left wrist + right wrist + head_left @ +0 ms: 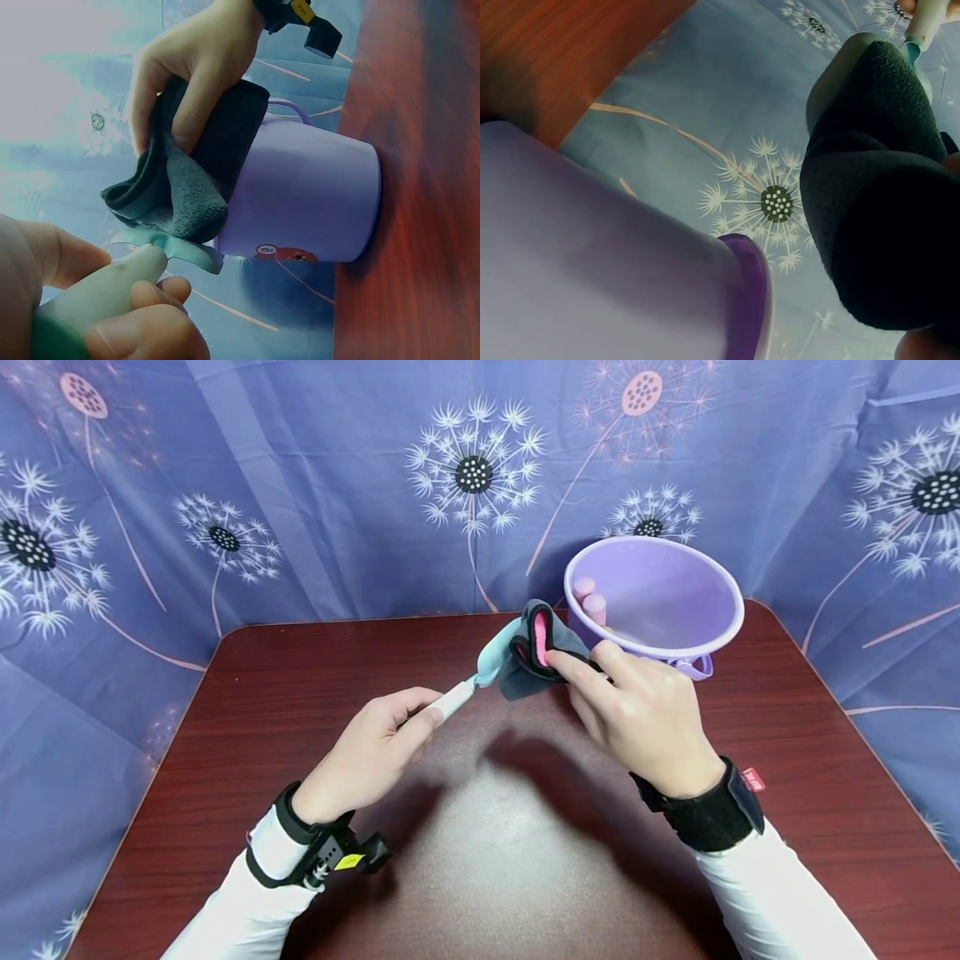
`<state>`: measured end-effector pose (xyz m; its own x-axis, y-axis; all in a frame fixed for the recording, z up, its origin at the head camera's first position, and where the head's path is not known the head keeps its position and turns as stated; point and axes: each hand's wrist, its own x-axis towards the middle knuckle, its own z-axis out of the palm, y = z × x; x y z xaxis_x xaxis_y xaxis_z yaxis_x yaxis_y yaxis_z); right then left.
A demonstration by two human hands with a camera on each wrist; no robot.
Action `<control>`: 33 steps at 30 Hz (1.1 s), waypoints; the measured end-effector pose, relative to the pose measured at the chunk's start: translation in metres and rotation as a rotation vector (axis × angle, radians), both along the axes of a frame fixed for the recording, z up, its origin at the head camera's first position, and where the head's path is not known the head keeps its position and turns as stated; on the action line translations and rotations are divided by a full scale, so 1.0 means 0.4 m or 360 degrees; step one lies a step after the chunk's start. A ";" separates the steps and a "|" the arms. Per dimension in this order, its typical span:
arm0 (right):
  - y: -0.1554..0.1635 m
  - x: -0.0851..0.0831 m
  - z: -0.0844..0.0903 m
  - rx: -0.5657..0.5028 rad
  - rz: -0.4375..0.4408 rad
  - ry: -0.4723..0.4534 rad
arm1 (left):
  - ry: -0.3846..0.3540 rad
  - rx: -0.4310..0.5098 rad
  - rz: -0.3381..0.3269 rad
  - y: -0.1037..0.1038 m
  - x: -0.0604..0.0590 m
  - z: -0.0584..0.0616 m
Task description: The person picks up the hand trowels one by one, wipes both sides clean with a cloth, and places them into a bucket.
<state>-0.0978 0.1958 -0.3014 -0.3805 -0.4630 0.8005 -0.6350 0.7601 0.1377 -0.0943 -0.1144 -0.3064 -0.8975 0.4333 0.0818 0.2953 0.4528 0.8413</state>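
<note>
A: Holding a dark grey cloth (534, 653) in the air over the far side of the table (465, 843), the right hand (637, 714) pinches it between thumb and curled fingers. The cloth hangs just beside the purple bucket (660, 602), at about nine o'clock from the bucket's rim. Its fold shows a pink lining.

B: And the other hand?

A: The left hand (375, 752) has its fingers wrapped around the white handle of a spoon (480, 672). The pale blue bowl of the spoon points toward one o'clock and presses against the cloth's left side.

B: How do these things likely handle?

A: The cloth looks soft, fleecy and light, and it sags and bunches, so a pinch through a thick fold seems the surest hold. The spoon looks stiff, smooth and light, possibly a little slippery, and is best gripped along its handle, as it is held here.

B: What stays unclear?

A: The spoon's bowl is partly buried behind the cloth. The right fingertips vanish into the fabric. Two pink cylinders (589, 597) stand inside the bucket at its ten o'clock wall, and I cannot tell what they are. The right wrist view is mostly blurred bucket and cloth.
</note>
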 end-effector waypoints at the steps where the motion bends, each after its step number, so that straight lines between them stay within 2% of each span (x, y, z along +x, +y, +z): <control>1: 0.002 -0.001 -0.001 -0.0005 -0.0013 -0.0002 | -0.0001 0.0004 0.0000 0.000 0.000 0.001; 21: 0.010 -0.013 -0.007 -0.0057 -0.0108 -0.0015 | 0.0009 0.0034 -0.0017 -0.002 0.008 0.010; 33: -0.007 -0.004 -0.015 0.0026 -0.0035 0.0002 | 0.0010 0.0061 -0.0014 -0.003 0.003 0.006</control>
